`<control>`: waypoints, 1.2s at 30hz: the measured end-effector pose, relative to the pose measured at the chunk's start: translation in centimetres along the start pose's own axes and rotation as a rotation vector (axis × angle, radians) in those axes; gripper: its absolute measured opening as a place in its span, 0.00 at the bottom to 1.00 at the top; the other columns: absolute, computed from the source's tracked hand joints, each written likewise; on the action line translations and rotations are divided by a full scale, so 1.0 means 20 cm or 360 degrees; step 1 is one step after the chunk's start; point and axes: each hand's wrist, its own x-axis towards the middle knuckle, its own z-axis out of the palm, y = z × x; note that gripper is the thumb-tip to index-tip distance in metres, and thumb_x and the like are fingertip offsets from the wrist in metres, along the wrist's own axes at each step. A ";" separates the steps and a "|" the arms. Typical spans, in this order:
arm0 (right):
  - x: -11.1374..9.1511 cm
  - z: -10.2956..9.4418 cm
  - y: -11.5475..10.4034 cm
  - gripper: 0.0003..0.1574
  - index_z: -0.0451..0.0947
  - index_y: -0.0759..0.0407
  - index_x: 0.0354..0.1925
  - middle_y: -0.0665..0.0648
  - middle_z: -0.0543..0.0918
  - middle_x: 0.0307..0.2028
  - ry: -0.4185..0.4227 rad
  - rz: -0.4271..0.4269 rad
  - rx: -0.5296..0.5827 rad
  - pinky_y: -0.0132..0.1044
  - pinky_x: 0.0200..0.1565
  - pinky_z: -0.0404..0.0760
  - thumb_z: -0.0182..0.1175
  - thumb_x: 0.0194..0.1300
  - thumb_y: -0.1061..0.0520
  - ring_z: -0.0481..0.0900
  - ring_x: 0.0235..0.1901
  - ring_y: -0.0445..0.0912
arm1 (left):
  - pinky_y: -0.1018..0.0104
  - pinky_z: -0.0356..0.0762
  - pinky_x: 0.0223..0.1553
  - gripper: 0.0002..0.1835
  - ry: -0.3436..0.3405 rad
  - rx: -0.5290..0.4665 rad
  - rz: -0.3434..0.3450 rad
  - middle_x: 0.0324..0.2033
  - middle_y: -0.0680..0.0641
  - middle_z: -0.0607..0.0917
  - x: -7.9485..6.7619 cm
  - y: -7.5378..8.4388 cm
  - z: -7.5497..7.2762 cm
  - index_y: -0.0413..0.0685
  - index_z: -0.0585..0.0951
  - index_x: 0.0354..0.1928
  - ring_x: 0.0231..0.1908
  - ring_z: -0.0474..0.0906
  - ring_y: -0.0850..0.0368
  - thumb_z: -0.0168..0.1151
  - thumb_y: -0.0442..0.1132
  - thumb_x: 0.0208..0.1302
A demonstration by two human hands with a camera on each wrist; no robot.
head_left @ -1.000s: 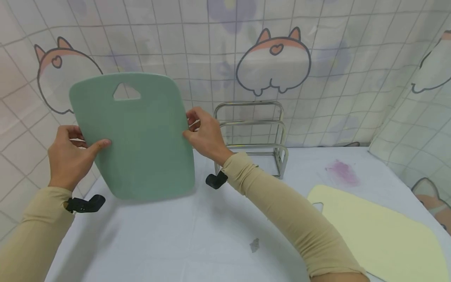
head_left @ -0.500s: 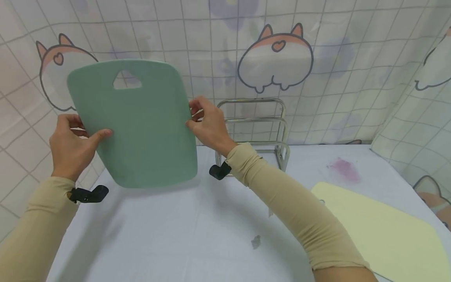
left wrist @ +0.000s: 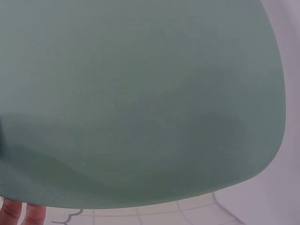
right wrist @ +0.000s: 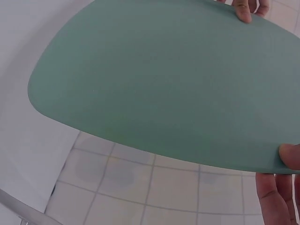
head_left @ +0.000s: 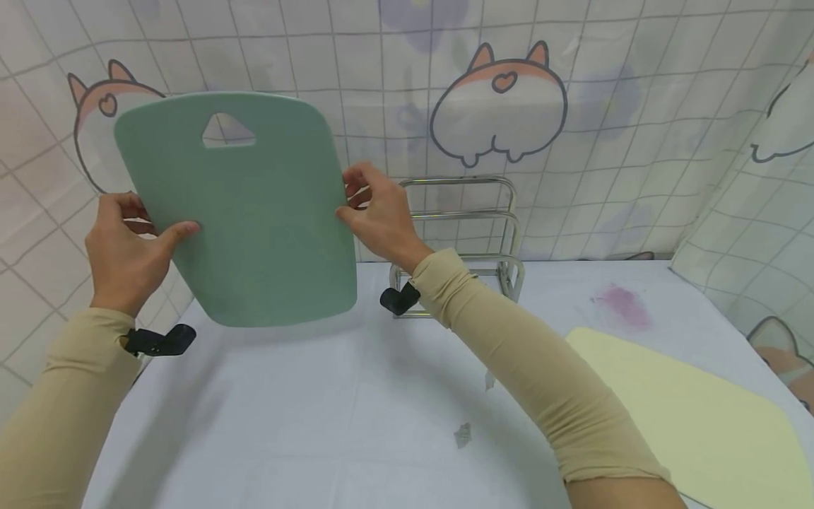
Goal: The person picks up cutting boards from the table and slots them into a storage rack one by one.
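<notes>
A green cutting board (head_left: 261,219) with a cut-out handle hole near its top is held upright above the white table. My left hand (head_left: 124,247) grips its left edge, thumb on the near face and fingers behind. On the opposite edge, my right hand (head_left: 384,215) pinches the board between thumb and fingers. The left wrist view is mostly filled by the board's green face (left wrist: 140,103), with two fingertips (left wrist: 33,214) showing past its edge. In the right wrist view the right thumb (right wrist: 291,156) presses the face while fingers stay behind.
A metal rack (head_left: 470,215) with several upright loops stands at the back of the table (head_left: 286,424), partly behind my right hand. A pale yellow cutting board (head_left: 693,417) lies flat at the right, partly covered by my right sleeve. A patterned curtain (head_left: 610,184) hangs behind.
Both hands have raised the green cutting board, so its lower edge is farther from the table. Their hold on its side edges looks the same. The rack and yellow board stay put.
</notes>
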 end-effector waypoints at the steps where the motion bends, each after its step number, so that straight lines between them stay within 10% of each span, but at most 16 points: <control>1: 0.00 0.00 0.00 0.22 0.77 0.61 0.53 0.59 0.83 0.43 0.0000 -0.0001 0.0002 0.32 0.44 0.87 0.67 0.60 0.68 0.88 0.39 0.49 | 0.82 0.66 0.43 0.32 -0.0004 0.0003 -0.0005 0.41 0.73 0.67 0.00 0.00 0.00 0.53 0.70 0.61 0.38 0.66 0.81 0.74 0.54 0.61; 36: 0.11 -0.07 -0.01 0.22 0.77 0.60 0.54 0.60 0.83 0.44 -0.0004 -0.0005 0.0003 0.34 0.45 0.86 0.69 0.62 0.68 0.88 0.41 0.50 | 0.82 0.67 0.45 0.24 0.0101 -0.0064 0.0120 0.39 0.77 0.66 0.08 0.08 0.00 0.62 0.72 0.55 0.41 0.67 0.82 0.73 0.52 0.64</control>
